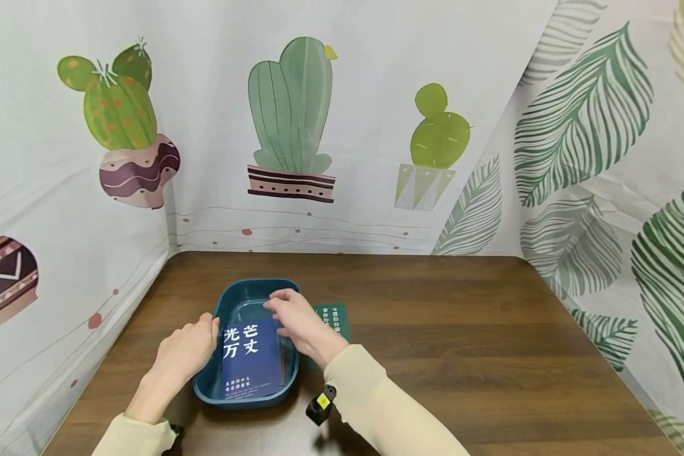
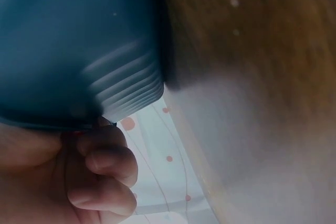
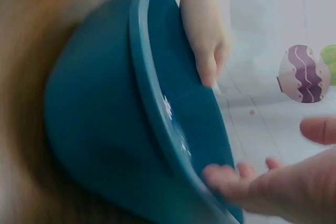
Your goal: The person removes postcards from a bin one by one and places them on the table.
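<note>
A teal plastic basin [image 1: 258, 282] stands on the left part of the table. Inside it lies a dark blue booklet [image 1: 251, 367] with large white characters, and a thin reddish edge shows along its right side. My left hand [image 1: 187, 347] grips the basin's left rim; in the left wrist view its fingers [image 2: 107, 163] curl below the rim. Over the basin's right side reaches my right hand [image 1: 301, 324], thumb and fingers apart in the right wrist view, with nothing seen between them. Its fingertips [image 3: 218, 176] are close to the rim; whether they touch cannot be told.
A green booklet [image 1: 339, 318] lies on the table just right of the basin, partly hidden by my right hand and wrist. The brown wooden table [image 1: 462, 342] extends to the right. A printed cactus curtain [image 1: 365, 126] hangs behind the table.
</note>
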The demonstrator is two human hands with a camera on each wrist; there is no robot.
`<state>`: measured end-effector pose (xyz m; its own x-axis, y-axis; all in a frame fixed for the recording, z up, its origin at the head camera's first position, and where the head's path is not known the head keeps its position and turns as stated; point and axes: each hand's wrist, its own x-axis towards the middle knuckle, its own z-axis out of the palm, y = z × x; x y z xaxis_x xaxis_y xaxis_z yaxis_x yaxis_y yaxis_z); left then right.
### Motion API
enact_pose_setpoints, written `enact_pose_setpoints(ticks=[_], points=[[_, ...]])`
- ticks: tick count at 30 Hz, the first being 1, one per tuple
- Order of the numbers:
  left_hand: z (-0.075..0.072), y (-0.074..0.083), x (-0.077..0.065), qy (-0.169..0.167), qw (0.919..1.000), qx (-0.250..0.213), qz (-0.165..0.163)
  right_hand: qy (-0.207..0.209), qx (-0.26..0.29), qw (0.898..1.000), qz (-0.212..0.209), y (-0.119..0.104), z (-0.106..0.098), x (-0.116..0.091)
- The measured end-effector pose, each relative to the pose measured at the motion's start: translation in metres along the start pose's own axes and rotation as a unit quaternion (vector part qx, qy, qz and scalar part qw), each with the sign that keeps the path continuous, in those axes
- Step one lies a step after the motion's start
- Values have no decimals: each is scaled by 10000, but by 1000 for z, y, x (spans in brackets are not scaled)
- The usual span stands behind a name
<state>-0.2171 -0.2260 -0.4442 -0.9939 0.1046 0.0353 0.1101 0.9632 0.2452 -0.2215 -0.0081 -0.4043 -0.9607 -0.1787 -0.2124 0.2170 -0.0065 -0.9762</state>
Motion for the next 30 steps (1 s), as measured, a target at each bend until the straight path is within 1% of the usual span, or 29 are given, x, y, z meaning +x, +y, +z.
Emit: enact_pose_setpoints(ticks=[2,5,8,15,20,23,26,28,30], points=[[-1,1,0,-27,10000,8,-12,250,181,9992,269,3,7,1],[-2,2,-1,-47,10000,9,-26,633,164,9966,492,7,17,1],[-2,2,-1,-36,10000,-6,-13,858,185,9946,554,10,26,2],[-2,1,-1,-49,10000,-37,3,1155,630,9893,629,20,38,6],[-2,1,-1,-125,9999,-27,-23,1302,592,9879,592,27,41,9],[-2,1,-1,-146,9999,-29,-19,1358,286,9888,552,31,42,12],[-2,1,-1,-163,9999,-39,-22,1392,-459,9881,471,36,42,15],[-2,1,-1,-173,9998,-35,-31,1406,-1103,9830,410,38,43,17],[-2,1,0,-171,9998,-34,-39,1458,-1671,9744,367,40,44,18]])
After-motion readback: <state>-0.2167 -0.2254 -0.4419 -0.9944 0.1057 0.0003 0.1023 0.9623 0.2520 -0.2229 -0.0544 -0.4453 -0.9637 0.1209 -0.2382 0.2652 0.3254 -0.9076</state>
